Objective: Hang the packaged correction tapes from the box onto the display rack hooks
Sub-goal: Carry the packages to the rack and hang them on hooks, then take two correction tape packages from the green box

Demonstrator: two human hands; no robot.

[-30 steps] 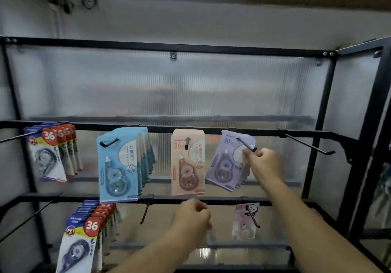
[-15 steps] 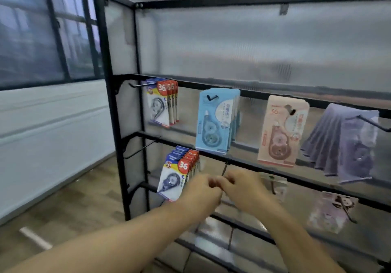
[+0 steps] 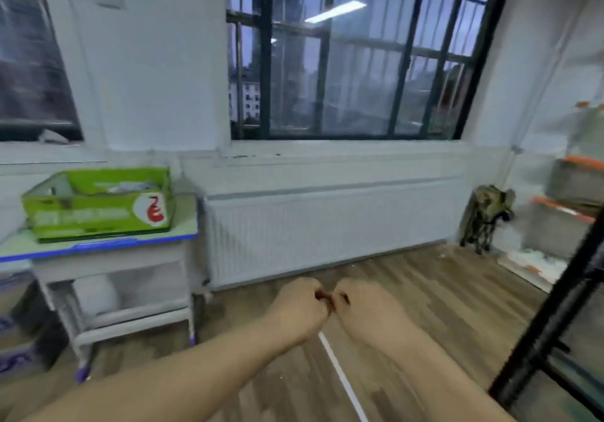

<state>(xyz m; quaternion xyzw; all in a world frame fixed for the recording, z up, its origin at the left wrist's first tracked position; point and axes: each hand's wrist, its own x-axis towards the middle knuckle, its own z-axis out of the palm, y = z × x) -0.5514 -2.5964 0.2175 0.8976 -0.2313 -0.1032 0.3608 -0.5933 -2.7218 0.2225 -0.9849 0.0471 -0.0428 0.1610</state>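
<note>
Box (image 3: 81, 217), green and open-topped, sits on the bench (image 3: 98, 247) at far left, its pale contents blurred. Left hand (image 3: 299, 310) and right hand (image 3: 369, 313) meet over the floor, fingers (image 3: 310, 292) curled; whether they grip anything I cannot tell. Rack frame (image 3: 555, 317) stands at right.

The left hand (image 3: 299, 310) and the right hand (image 3: 369, 315) meet knuckle to knuckle over the bare wooden floor (image 3: 425, 291), with open air on every side of them. To the left, the green box (image 3: 98, 212) has an open top and can be reached from above and from its right. It stands on a small table (image 3: 98, 248), whose edge and legs block a low approach. The radiator (image 3: 327, 225) closes the far side. A black rack post (image 3: 552, 310) bars the right edge.
</note>
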